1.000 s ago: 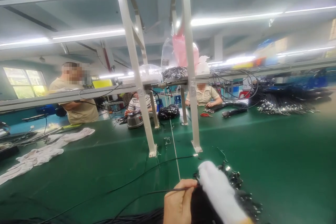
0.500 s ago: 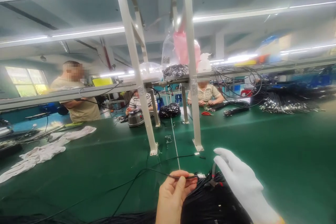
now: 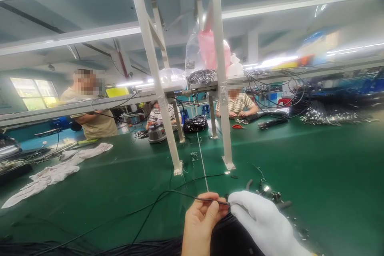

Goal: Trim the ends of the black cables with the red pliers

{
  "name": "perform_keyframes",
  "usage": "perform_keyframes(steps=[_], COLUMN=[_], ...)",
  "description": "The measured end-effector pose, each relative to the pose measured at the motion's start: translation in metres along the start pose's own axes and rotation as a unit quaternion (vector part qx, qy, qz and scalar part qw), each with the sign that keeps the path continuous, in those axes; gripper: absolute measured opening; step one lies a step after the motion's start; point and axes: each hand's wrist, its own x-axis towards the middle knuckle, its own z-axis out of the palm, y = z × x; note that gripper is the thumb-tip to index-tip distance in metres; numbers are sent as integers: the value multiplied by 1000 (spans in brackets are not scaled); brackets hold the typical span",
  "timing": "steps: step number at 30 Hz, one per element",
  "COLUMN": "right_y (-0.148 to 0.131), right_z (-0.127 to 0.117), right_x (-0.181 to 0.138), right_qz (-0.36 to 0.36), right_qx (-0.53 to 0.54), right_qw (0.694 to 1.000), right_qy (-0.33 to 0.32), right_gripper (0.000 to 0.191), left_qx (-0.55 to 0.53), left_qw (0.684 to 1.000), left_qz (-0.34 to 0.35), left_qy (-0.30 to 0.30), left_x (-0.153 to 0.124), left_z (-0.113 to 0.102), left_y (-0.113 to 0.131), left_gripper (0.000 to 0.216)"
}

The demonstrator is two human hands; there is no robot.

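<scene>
My bare left hand [image 3: 201, 224] pinches a thin black cable [image 3: 168, 198] between thumb and forefinger at the bottom centre. The cable runs off to the left across the green table [image 3: 315, 168]. My right hand [image 3: 264, 224], in a white glove, is closed on the cable's end right beside my left fingertips. Under both hands lies a black bundle of cables [image 3: 228, 240]. Several small connectors [image 3: 268, 194] lie just beyond the glove.
White frame posts [image 3: 225, 88] stand on the table ahead. White cloth [image 3: 57, 172] lies at the left. Black cable piles [image 3: 330, 112] sit at the far right, a coil [image 3: 195, 123] and a round grey device [image 3: 156, 133] in the middle. Three people work at the far side.
My gloved right hand went from stretched out above the bundle to closed on the cable end at my left fingertips. The view shifted slightly left.
</scene>
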Motion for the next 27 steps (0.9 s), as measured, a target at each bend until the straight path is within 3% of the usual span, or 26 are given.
perform_keyframes(steps=[7,12,23,25,27], right_y=[10,4,-11,-9,-7], right_z=[11,8,12,12,12], right_x=[-4,-1,3,0,-2], right_qz=[-133,-179,-224,-208,-154], right_qx=[-109,-146,-239,-228,-166], right_qw=[977,952,916,928,961], right_qy=[129,202,233,211,160], right_gripper=[16,15,32,31,26], left_qx=[18,79,244,241,209], left_qw=[999,995,957,958,970], left_qz=[-13,48,156,152,127], left_qy=[24,26,-29,-27,-14], left_x=[2,2,-1,-1,0], left_z=[-1,-3,-7,-7,-6], left_y=[-9,-20,-27,-27,-28], left_gripper=[43,40,28,27,27])
